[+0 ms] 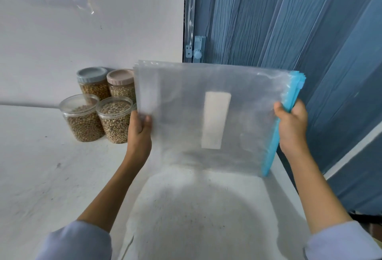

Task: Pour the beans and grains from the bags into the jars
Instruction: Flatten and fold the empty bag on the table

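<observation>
A: Bags (206, 115) look empty, held up flat over the desk (41, 177) — left hand (139, 130) and right hand (291, 127) each grip an edge.

B: Yep, four jars (82, 121) by the wall are full; two lack lids.

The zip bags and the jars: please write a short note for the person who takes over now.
Left hand grips the closed edge of the stack of empty zip bags; right hand grips the blue zipper edge, holding the stack upright above the table.
Four jars stand by the wall, all filled: blue-lidded jar, pink-lidded jar, two open jars.
Done: pouring, apparently. Left: put the bags away, lid the open jars.
</observation>
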{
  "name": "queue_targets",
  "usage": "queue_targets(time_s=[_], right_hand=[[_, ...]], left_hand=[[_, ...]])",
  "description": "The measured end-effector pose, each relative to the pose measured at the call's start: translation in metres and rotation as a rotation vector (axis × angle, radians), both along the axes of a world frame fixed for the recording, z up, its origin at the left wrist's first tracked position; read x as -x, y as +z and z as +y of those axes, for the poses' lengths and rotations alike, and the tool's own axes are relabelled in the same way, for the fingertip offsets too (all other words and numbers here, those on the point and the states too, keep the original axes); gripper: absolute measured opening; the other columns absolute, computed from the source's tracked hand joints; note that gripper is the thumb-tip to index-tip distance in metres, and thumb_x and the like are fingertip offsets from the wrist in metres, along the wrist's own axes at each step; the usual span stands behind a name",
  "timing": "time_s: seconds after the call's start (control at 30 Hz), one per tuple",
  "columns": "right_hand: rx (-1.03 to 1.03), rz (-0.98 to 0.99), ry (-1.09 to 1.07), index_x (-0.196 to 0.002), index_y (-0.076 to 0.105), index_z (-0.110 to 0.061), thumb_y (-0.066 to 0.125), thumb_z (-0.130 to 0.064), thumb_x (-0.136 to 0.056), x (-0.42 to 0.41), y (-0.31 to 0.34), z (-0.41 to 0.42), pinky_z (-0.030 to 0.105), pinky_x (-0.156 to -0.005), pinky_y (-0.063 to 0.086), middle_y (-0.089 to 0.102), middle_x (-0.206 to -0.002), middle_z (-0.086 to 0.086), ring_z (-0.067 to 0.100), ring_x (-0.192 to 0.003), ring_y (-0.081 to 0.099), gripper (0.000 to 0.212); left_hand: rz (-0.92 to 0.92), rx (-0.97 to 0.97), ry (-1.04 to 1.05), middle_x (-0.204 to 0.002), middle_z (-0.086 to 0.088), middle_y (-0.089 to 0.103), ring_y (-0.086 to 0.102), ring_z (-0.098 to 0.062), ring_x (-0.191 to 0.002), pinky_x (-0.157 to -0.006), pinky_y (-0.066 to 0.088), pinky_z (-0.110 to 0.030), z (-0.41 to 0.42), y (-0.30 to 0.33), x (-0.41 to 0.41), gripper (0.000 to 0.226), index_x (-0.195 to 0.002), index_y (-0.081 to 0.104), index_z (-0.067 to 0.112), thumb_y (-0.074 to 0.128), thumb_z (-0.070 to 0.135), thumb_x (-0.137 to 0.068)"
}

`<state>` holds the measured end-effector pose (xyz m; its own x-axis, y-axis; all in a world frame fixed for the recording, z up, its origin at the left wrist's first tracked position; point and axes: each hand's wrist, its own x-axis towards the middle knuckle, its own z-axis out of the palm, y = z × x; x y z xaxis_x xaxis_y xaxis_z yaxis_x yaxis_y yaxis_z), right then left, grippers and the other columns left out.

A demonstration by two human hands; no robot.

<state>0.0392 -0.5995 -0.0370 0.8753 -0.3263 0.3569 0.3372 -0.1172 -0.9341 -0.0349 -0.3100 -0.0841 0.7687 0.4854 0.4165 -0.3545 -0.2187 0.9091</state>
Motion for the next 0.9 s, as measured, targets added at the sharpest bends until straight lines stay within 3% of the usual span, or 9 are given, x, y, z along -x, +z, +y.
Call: queue_targets(time_s=[0.13, 0.2, 0.3, 0.37, 0.47, 0.57, 0.67, 0.73, 0.9], right_hand=[[-0.053, -0.131, -0.011, -0.082, 0.049, -0.023, 0.054, -0.019, -0.08, 0.011, 0.005, -0.004, 0.033, -0.073, 0.042, 0.049, -0.082, 0.0, 0.02, -0.079, 0.047, 0.007], [-0.063, -0.118, -0.031, -0.08, 0.048, -0.023, 0.054, -0.02, -0.079, 0.02, -0.01, -0.004, 0.027, -0.069, 0.041, 0.048, -0.079, -0.002, 0.013, -0.073, 0.047, 0.007], [-0.032, -0.046, -0.034, -0.079, 0.046, -0.023, 0.057, -0.026, -0.075, 0.027, -0.036, 0.0, 0.017, -0.06, 0.04, 0.047, -0.076, -0.004, -0.001, -0.06, 0.045, 0.012], [0.049, 0.006, -0.02, -0.086, 0.046, -0.021, 0.058, -0.024, -0.077, 0.027, -0.046, 0.002, 0.016, -0.058, 0.039, 0.047, -0.076, -0.003, 0.001, -0.06, 0.046, 0.015], [0.147, 0.04, -0.042, -0.095, 0.044, -0.008, 0.055, -0.006, -0.09, 0.025, -0.053, 0.001, 0.016, -0.057, 0.036, 0.044, -0.076, -0.001, 0.01, -0.063, 0.043, 0.012], [0.164, 0.04, -0.099, -0.093, 0.045, -0.006, 0.052, 0.0, -0.09, 0.026, -0.043, -0.004, 0.012, -0.052, 0.035, 0.042, -0.072, -0.004, 0.006, -0.059, 0.042, 0.01], [0.113, 0.136, -0.08, -0.092, 0.051, -0.005, 0.058, 0.001, -0.086, 0.027, -0.03, -0.017, 0.011, -0.044, 0.035, 0.047, -0.07, 0.002, 0.007, -0.055, 0.044, 0.011], [0.13, 0.253, -0.045, -0.09, 0.055, -0.003, 0.059, 0.002, -0.084, 0.029, -0.033, -0.026, 0.021, -0.044, 0.038, 0.048, -0.067, 0.004, 0.015, -0.056, 0.043, 0.009], [0.208, 0.485, -0.074, -0.068, 0.052, -0.006, 0.061, 0.006, -0.081, 0.043, -0.073, -0.035, 0.028, -0.049, 0.032, 0.047, -0.06, 0.007, 0.018, -0.052, 0.04, 0.02]], left_hand=[[-0.054, 0.044, -0.052, -0.08, 0.007, 0.044, 0.045, 0.008, -0.068, -0.066, 0.04, -0.012, 0.0, 0.004, 0.008, 0.014, -0.087, 0.041, 0.018, 0.045, 0.008, -0.096], [-0.033, 0.059, -0.053, -0.085, 0.007, 0.048, 0.051, 0.011, -0.071, -0.067, 0.043, -0.008, -0.005, -0.006, 0.013, 0.014, -0.096, 0.045, 0.013, 0.041, -0.001, -0.098], [0.066, 0.001, -0.029, -0.089, 0.007, 0.047, 0.05, 0.011, -0.074, -0.068, 0.041, -0.004, -0.012, -0.022, 0.017, 0.017, -0.113, 0.045, -0.002, 0.045, 0.003, -0.097], [0.124, -0.017, -0.055, -0.098, 0.001, 0.049, 0.05, 0.003, -0.084, -0.078, 0.045, -0.013, -0.012, -0.027, 0.017, 0.013, -0.109, 0.045, 0.01, 0.047, 0.008, -0.097], [0.209, 0.033, -0.07, -0.098, -0.009, 0.047, 0.049, -0.016, -0.09, -0.08, 0.046, -0.037, -0.01, -0.024, 0.015, 0.007, -0.095, 0.04, 0.014, 0.046, 0.01, -0.098], [0.247, 0.091, -0.067, -0.093, -0.004, 0.052, 0.052, -0.017, -0.085, -0.072, 0.049, -0.028, -0.006, -0.009, 0.015, 0.011, -0.092, 0.044, 0.018, 0.045, 0.009, -0.098], [0.4, 0.086, -0.122, -0.085, -0.005, 0.057, 0.055, -0.017, -0.07, -0.053, 0.048, -0.021, 0.001, 0.007, 0.019, 0.01, -0.107, 0.05, 0.009, 0.048, 0.012, -0.098], [0.527, 0.087, -0.182, -0.078, -0.003, 0.059, 0.055, -0.014, -0.063, -0.046, 0.048, -0.017, 0.003, 0.01, 0.025, 0.011, -0.107, 0.053, 0.007, 0.049, 0.012, -0.097], [0.892, -0.04, -0.252, -0.083, -0.008, 0.059, 0.057, -0.021, -0.074, -0.062, 0.052, -0.025, 0.002, -0.016, 0.042, 0.023, -0.102, 0.056, 0.002, 0.053, 0.024, -0.096]])
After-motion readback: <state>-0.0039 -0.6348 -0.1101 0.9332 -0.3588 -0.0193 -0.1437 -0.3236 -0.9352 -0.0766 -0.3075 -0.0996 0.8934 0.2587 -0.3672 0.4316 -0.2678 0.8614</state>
